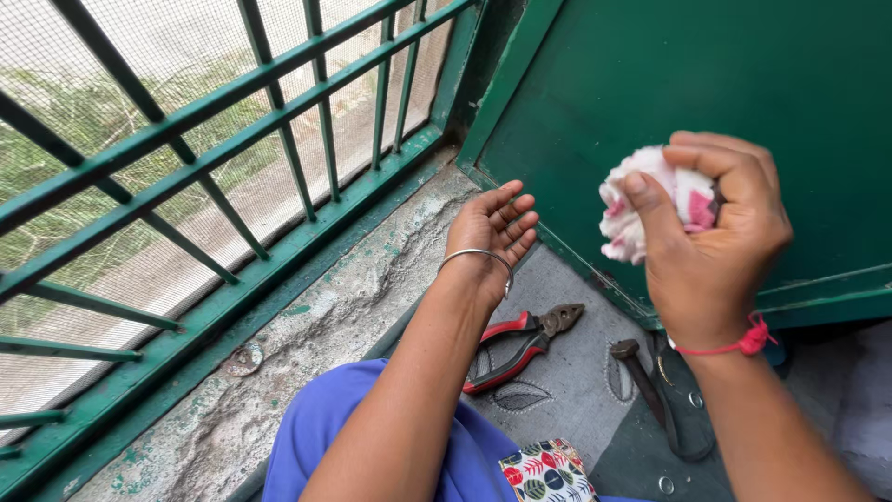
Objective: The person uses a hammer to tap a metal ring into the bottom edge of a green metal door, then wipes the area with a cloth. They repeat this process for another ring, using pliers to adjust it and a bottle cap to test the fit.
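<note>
Cloth (650, 200) half-buried in right hand (711, 246) grip.

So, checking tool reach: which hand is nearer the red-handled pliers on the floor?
Left. The left hand hovers open just above the red-handled pliers; the right hand is farther right, clutching a pink-white cloth.

1. The left hand (497, 228) is open, palm turned up and toward the person, fingers loosely curled and close together; its grip is empty.
2. The left forearm runs up from the lower middle of the view, wrist slightly bent, a thin metal bangle (477, 256) around it.
3. The right hand (711, 228) is raised and closed in a fist-like grip, thumb pressed across the front, knuckles up.
4. The right forearm rises from the lower right corner, a red thread (734, 346) tied at the wrist.
</note>
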